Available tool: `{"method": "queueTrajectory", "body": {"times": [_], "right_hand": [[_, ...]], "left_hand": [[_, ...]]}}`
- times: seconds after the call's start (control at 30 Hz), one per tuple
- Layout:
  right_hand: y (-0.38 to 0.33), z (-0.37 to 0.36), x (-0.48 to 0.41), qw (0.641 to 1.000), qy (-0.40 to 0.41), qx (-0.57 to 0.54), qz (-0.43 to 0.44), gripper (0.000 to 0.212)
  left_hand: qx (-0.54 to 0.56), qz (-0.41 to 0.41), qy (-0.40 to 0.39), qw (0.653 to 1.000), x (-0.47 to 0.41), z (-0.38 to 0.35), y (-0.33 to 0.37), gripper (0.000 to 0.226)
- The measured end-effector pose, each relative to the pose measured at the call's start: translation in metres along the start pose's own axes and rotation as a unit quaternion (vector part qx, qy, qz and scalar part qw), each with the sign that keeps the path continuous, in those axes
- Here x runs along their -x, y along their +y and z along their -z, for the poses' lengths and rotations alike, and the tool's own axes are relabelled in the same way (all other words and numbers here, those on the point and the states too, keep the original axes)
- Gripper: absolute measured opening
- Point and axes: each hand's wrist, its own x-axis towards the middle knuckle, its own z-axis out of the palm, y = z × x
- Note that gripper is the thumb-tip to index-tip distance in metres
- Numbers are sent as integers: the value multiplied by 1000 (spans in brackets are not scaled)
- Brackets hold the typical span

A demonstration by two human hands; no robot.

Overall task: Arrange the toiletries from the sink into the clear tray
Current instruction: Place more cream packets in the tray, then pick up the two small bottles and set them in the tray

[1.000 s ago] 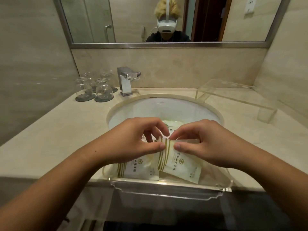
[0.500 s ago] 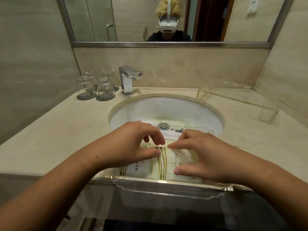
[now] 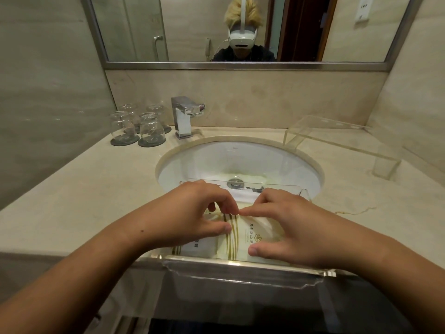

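Note:
A clear tray [image 3: 240,264] sits across the front edge of the white sink [image 3: 216,160]. Two cream toiletry packets with gold stripes lie flat in it. The right packet [image 3: 251,233] overlaps the left packet [image 3: 197,247]. My left hand [image 3: 192,213] holds the right packet's left edge between thumb and curled fingers. My right hand [image 3: 296,227] holds it at the top edge and lower middle with forefinger and thumb. Something white [image 3: 243,195] shows past my fingers at the tray's far side. Pale yellowish items lie around the drain [image 3: 234,183].
A chrome faucet [image 3: 186,116] stands behind the basin. Upturned glasses [image 3: 149,127] on dark coasters stand at the back left. A clear acrylic riser [image 3: 337,136] sits at the back right. A mirror [image 3: 240,27] shows a person wearing a headset. The counter edge runs just below the tray.
Both hands lowered the right packet from a raised tilt down flat into the tray, over the left packet. The view shifted slightly forward.

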Motion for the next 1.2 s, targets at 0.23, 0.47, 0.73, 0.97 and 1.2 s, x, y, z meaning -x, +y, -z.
{"method": "queueTrajectory", "body": {"times": [0.23, 0.47, 0.73, 0.97, 1.2], "right_hand": [[5, 3, -1, 999, 48, -16, 12, 66], [33, 32, -27, 984, 166, -72, 1, 42], [90, 38, -93, 983, 155, -86, -40, 23], [139, 7, -159, 995, 59, -39, -63, 24], [174, -21, -211, 997, -46, -8, -64, 28]], "left_hand": [[-4, -15, 27, 1000, -4, 4, -7, 22], [28, 5, 108, 994, -32, 23, -41, 13], [79, 48, 126, 988, -88, 19, -95, 12], [71, 58, 56, 994, -142, -3, -139, 10], [13, 48, -60, 997, -187, -16, -166, 20]]}}
